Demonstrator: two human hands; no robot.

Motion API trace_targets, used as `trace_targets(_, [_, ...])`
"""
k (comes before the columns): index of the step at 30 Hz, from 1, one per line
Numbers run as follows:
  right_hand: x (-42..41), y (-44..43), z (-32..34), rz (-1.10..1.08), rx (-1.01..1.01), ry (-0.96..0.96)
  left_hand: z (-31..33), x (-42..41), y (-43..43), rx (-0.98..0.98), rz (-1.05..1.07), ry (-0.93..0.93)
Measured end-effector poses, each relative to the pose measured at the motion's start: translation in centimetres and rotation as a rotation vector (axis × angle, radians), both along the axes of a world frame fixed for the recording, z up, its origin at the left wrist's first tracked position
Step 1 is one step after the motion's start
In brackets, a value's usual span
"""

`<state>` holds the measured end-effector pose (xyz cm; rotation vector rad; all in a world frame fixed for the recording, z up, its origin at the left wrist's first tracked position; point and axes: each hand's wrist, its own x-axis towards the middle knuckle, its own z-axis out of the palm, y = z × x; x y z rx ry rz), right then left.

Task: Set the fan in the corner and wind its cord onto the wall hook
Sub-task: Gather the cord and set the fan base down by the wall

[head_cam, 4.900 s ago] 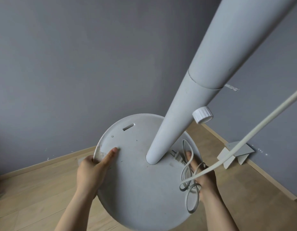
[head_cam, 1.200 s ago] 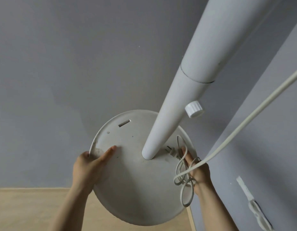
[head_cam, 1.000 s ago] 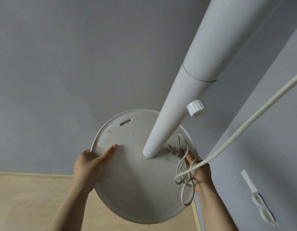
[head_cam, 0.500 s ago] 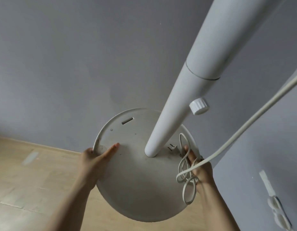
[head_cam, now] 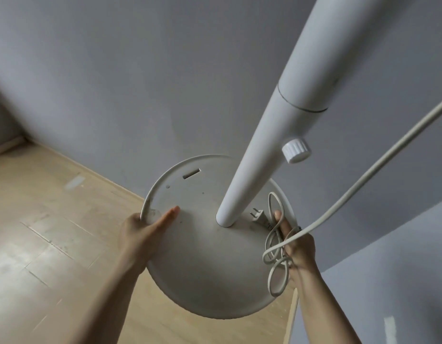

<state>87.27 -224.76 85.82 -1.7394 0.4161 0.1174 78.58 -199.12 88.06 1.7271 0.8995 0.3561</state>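
Left hand (head_cam: 140, 234) grips the round white plastic fan base (head_cam: 210, 269); right hand (head_cam: 299, 247) grips its rim and looped white cord (head_cam: 388, 157), so nothing drags.

Nothing can be read here. The round white plastic fan base (head_cam: 205, 269), the smooth white tubular pole (head_cam: 277, 145), the ribbed white plastic knob (head_cam: 296, 150) and the white power cord (head_cam: 363, 180) show no legible print, brand mark or number. The plain grey painted wall (head_cam: 140, 70) carries no sign or label either.
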Motion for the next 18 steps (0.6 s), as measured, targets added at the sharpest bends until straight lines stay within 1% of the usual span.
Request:
trace_targets(5, [2.2, 0.0, -2.1, 0.043, -0.002, 0.06, -1.9, 0.5, -0.8, 0.056, 0.066, 0.052])
trace_targets(9, [3.0, 0.9, -4.3, 0.035, 0.026, 0.11, -3.6, 1.0, -0.5, 0.093, 0.088, 0.107])
trace_targets(18, [5.4, 3.7, -9.3, 0.007, 0.039, 0.169, -8.6, 3.6, 2.1, 0.125, 0.101, 0.108])
